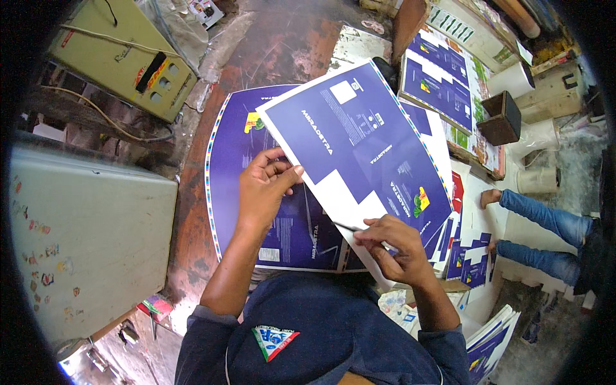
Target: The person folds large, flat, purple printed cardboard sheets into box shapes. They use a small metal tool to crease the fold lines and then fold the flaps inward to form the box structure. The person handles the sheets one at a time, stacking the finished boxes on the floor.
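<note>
A large purple-and-white printed sheet (pixel 350 151) is tilted up in front of me. My left hand (pixel 264 186) pinches its left edge between thumb and fingers. Over the sheet's lower white part, my right hand (pixel 396 249) is closed around a slim, dark, pen-like tool (pixel 347 226). The tool points left, and its tip lies at or just above the sheet; I cannot tell whether they touch. Beneath is another purple printed sheet (pixel 224 160) with a strip of coloured marks along its curved-looking edge, partly covered by the raised one.
A worn reddish-brown tabletop (pixel 192 212) lies underneath. At left stand a pale metal cabinet (pixel 96 224) and an olive control box (pixel 122 70) with a cable. Stacked printed sheets (pixel 436 86) and a dark open box (pixel 500 119) are at right, near another person's jeans-clad legs (pixel 545 215).
</note>
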